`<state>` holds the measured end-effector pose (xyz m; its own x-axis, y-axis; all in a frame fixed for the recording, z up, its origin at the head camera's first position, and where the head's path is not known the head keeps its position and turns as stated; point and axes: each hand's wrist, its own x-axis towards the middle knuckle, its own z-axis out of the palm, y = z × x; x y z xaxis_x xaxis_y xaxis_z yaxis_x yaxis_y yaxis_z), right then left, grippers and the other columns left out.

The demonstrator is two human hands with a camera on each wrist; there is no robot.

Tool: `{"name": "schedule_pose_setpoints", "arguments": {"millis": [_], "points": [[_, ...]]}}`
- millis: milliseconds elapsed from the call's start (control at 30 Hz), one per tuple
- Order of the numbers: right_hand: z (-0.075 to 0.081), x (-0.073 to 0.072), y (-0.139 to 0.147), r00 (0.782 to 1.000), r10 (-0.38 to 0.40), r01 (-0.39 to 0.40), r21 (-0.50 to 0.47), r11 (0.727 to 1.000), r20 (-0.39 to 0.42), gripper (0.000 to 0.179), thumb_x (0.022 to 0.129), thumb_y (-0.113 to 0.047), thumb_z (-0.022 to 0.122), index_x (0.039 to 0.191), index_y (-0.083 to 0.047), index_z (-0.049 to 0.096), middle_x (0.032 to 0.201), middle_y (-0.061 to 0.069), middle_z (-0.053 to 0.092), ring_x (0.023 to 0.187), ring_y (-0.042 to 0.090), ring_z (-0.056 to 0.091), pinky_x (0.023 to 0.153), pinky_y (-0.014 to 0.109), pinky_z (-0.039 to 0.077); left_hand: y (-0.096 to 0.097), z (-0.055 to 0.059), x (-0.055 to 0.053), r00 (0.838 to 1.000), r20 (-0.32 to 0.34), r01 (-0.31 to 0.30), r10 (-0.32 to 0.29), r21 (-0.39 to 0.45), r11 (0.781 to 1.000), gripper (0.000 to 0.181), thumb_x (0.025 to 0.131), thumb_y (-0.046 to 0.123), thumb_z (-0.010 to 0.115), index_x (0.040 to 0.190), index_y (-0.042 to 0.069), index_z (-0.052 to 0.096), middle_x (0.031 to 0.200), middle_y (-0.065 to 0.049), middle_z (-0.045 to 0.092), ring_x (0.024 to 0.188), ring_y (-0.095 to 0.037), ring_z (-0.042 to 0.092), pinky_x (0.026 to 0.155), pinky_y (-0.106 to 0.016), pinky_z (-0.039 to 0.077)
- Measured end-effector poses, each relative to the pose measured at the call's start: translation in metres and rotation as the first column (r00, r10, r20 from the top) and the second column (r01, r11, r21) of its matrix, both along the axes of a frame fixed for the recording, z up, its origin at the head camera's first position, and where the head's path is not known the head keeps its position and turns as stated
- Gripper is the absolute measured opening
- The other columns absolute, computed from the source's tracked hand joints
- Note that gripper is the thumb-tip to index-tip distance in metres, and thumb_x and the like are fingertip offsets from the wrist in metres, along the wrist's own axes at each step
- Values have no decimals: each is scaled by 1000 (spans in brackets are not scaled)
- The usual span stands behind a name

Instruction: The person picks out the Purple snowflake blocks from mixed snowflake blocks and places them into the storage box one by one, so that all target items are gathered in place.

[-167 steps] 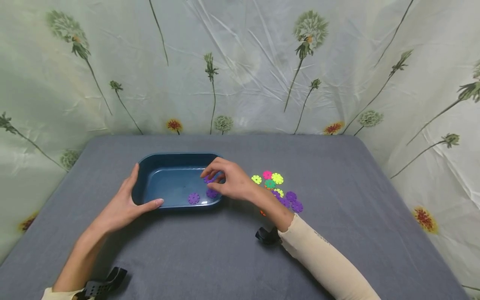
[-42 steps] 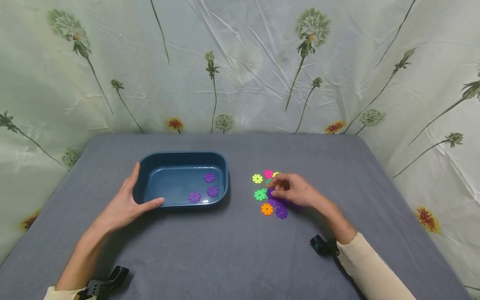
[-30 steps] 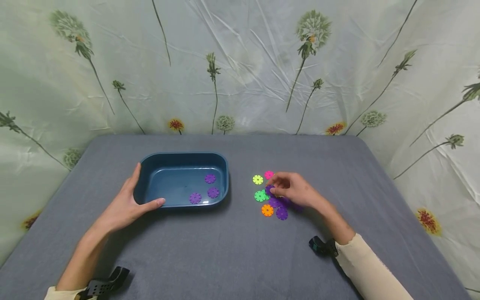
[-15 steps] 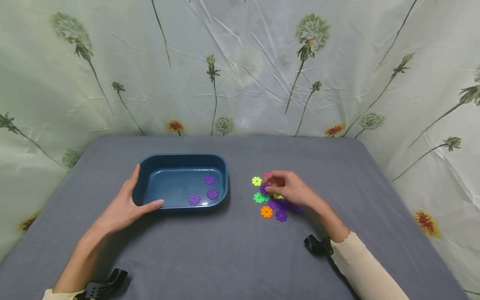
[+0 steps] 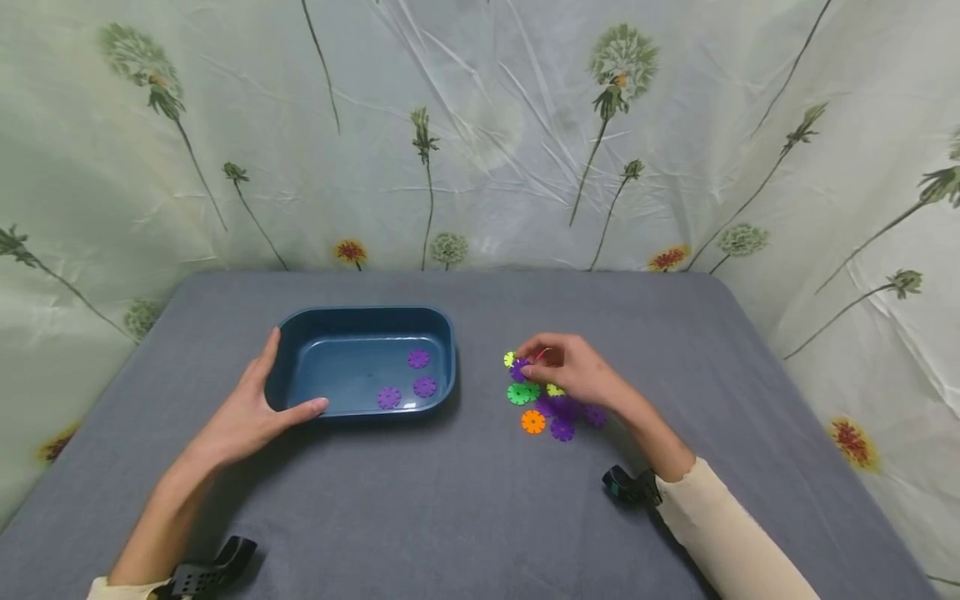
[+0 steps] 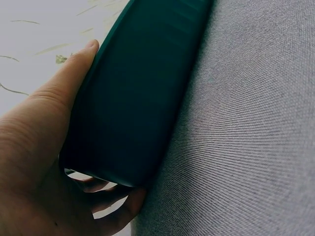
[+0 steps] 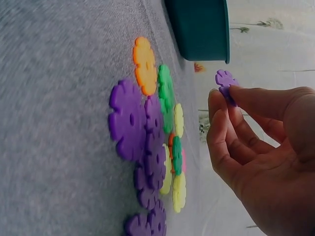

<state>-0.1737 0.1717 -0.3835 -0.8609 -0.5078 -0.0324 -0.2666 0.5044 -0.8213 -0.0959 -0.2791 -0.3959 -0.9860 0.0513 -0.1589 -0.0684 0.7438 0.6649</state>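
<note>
My left hand (image 5: 247, 408) grips the left end of a blue rectangular plastic tub (image 5: 337, 371), thumb over the near rim. In the left wrist view its fingers curl round the end wall of the tub (image 6: 128, 98). Three purple notched plastic discs lie inside at the right. Between thumb and fingertips, my right hand (image 5: 577, 367) pinches another purple notched disc (image 7: 224, 77), raised off the table in the right wrist view. Beneath and beside this hand lies a loose pile of discs: purple (image 7: 127, 120), green (image 5: 519, 393), orange (image 5: 533, 422), yellow and pink, some hidden behind the hand.
A grey cloth (image 5: 450, 508) covers the table. Behind it hangs a pale curtain (image 5: 495, 150) printed with dandelions. The tub stands to the left of the pile, with a strip of cloth between them. Each wrist wears a black camera mount (image 5: 213, 567).
Earlier my right hand was over the tub, then came back to the pile. It has since lifted a purple disc and shifted slightly left and away. My left hand stays on the tub.
</note>
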Motion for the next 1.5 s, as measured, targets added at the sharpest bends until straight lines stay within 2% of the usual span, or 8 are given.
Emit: {"name": "schedule_pose_setpoints", "arguments": {"millis": [200, 367, 633, 833, 1100, 1233, 1333, 1500], "points": [[0, -1, -6, 1000, -10, 10, -24, 1000, -1, 19, 99, -8, 71, 117, -10, 74, 106, 11, 74, 91, 19, 70, 76, 33, 60, 0, -1, 1, 1000, -4, 6, -6, 0, 1000, 128, 88, 54, 78, 164, 27, -22, 171, -35, -3, 154, -61, 13, 109, -82, 26], [1, -2, -16, 1000, 1, -1, -25, 1000, -1, 18, 99, -11, 71, 117, -11, 75, 107, 9, 75, 92, 17, 71, 78, 30, 59, -1, -1, 2, 1000, 0, 6, -6, -2, 1000, 128, 89, 54, 77, 165, 25, -21, 171, -35, -3, 153, -62, 13, 109, -82, 26], [5, -5, -31, 999, 36, -37, -43, 998, -28, 17, 98, -9, 72, 115, -8, 74, 110, 11, 76, 90, 15, 70, 79, 28, 58, 0, 0, 1, 1000, 3, -1, 1, -3, 1000, 129, 88, 55, 78, 164, 28, -22, 171, -35, -3, 153, -62, 13, 109, -83, 26], [9, -6, -42, 1000, 28, -28, -65, 998, -3, 17, 98, -9, 72, 115, -10, 75, 109, 9, 76, 90, 17, 70, 82, 40, 61, 0, 1, 0, 1000, 7, -5, 5, 1, 1000, 129, 88, 55, 78, 164, 29, -23, 170, -36, -3, 152, -63, 15, 109, -83, 26], [20, -9, -63, 998, 61, -61, -145, 988, -2, 19, 98, -8, 71, 117, -7, 74, 108, 12, 76, 94, 29, 73, 88, 51, 61, -2, 1, 3, 1000, 2, 1, -1, 9, 1000, 128, 88, 53, 78, 165, 28, -21, 171, -35, -3, 153, -63, 14, 108, -83, 26], [24, -11, -72, 998, 68, -67, -175, 982, -2, 19, 98, -6, 71, 117, -6, 74, 106, 14, 75, 92, 26, 73, 89, 56, 60, -3, 2, 1, 1000, -3, -1, 1, 15, 1000, 127, 89, 54, 78, 164, 29, -21, 171, -35, -3, 153, -62, 14, 109, -83, 25], [23, -12, -76, 997, 71, -70, -177, 982, 0, 19, 98, -5, 71, 117, -7, 74, 107, 14, 75, 92, 22, 73, 90, 57, 59, -4, 2, -1, 1000, -11, 1, -1, 12, 1000, 128, 89, 54, 78, 164, 28, -22, 171, -35, -3, 153, -62, 14, 109, -82, 25], [22, -11, -82, 998, 67, -67, -155, 986, -5, 19, 98, -7, 71, 117, -9, 74, 107, 11, 75, 96, 33, 72, 86, 49, 61, -4, 0, 1, 1000, -20, 13, -13, 12, 1000, 128, 89, 52, 78, 165, 26, -21, 171, -34, -4, 154, -61, 12, 109, -82, 26]]}}
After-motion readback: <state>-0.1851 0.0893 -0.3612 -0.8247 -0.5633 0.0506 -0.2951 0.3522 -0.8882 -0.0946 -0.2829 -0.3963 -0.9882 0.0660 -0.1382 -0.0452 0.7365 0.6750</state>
